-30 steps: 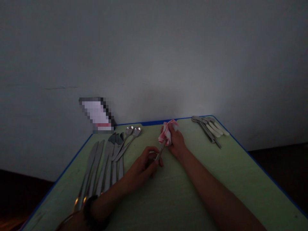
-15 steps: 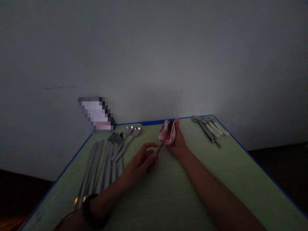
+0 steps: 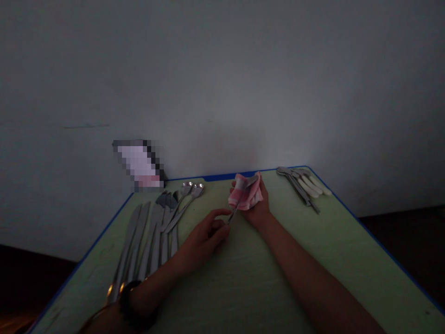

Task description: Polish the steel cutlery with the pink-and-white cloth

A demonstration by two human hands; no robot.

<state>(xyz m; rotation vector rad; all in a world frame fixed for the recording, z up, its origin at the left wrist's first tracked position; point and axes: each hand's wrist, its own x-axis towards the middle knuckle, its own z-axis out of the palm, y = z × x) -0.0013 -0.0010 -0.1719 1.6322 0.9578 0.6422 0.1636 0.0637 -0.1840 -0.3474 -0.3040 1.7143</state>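
Above the desk (image 3: pixel 243 292), a metal utensil (image 3: pixel 235 211), slanting away rightward, is pinched by the left hand (image 3: pixel 205 237)'s fingers (image 3: pixel 218 213), its far end (image 3: pixel 251 181) lying in a pink cloth (image 3: pixel 256 198) held by the right hand (image 3: pixel 262 212).

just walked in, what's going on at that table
A person's left hand holds a silvery utensil by its handle, its other end lying against a pink-and-white cloth cupped in the right hand. Knives and spoons lie on the green table to the left; more cutlery, some white-handled, lies to the right.
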